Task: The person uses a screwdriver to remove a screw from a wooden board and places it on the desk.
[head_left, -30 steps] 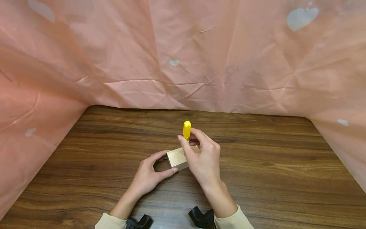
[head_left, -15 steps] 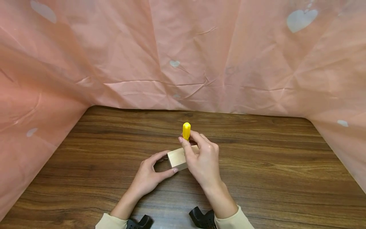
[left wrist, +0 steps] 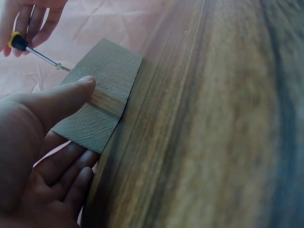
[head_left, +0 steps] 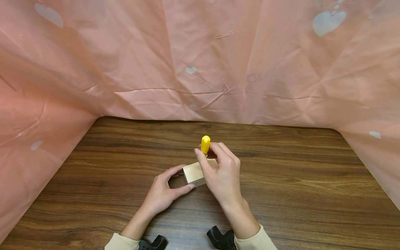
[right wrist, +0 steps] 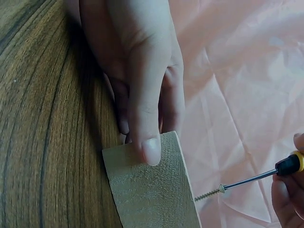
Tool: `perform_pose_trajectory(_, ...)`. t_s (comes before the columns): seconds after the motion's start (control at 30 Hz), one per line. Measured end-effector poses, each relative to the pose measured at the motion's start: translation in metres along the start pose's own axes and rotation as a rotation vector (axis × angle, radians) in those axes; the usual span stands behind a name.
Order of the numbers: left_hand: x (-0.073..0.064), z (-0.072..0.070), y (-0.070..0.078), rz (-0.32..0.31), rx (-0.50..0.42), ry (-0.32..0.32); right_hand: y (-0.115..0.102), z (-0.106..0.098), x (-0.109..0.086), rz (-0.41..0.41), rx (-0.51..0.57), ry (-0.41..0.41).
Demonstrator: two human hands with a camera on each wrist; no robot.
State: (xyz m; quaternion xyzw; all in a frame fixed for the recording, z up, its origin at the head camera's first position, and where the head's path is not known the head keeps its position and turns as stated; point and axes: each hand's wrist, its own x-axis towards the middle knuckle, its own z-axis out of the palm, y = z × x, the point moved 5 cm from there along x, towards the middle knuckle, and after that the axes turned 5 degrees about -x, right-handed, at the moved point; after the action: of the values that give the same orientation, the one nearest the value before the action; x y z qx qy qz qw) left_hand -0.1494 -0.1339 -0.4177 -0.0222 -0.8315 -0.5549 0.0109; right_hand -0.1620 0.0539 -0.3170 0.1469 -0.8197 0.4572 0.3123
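Observation:
A pale wooden block point(head_left: 193, 172) rests on the table in front of me. My left hand point(head_left: 160, 194) holds its left end between thumb and fingers. A partly threaded-in screw point(right wrist: 207, 195) stands up from the block's top face, much of its thread visible in the right wrist view. The tip of a screwdriver point(head_left: 205, 144) with a yellow handle and black collar meets the screw head. Thumb and fingers of my right hand point(head_left: 223, 177) pinch that handle above the block. In the head view this hand hides the screw, the shaft and the block's right end.
The wood-grain table point(head_left: 297, 180) spreads out on both sides of the hands. A pink curtain point(head_left: 218, 62) with pale hearts surrounds its back and sides. Black wrist-worn devices point(head_left: 221, 238) sit at both wrists near the front.
The fingers of my right hand have shifted slightly around the screwdriver handle, and its top has moved a little. My left hand and the block stay in place.

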Motion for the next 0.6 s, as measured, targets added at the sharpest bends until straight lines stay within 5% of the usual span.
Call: perform_pose_trajectory(0.6, -0.0002, -0.0002, 0.0002, 0.007, 0.002, -0.003, 0.0014, 0.0011, 0.0001, 0.001, 0.005, -0.056)
